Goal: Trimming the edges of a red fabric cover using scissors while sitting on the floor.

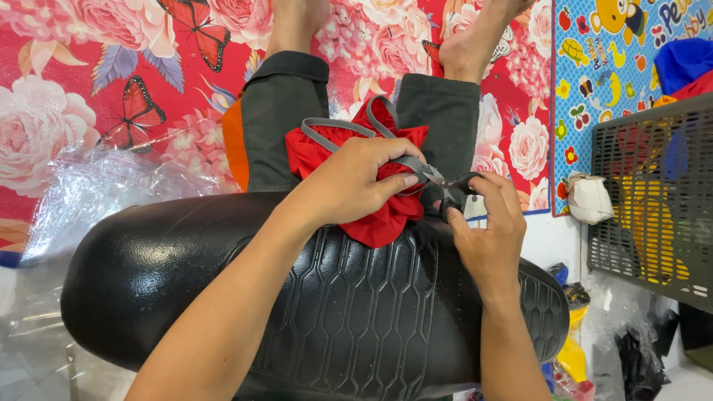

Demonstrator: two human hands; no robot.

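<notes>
Red fabric point(386, 223), grey strap point(338, 126), scissors point(445, 186)

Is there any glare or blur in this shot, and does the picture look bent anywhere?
Head view: glare on the glossy black seat and the clear plastic sheet; left hand, right hand, red cloth and scissors look sharp; wide lens curves the edges; light is even, shadows soft.

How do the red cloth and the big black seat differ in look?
The red cloth is soft, crumpled and small, bunched under the left hand; the black seat is large, firm-looking and smooth. The cloth carries grey straps, while the seat shows a moulded hexagon pattern. The right hand holds scissors at the cloth.
</notes>
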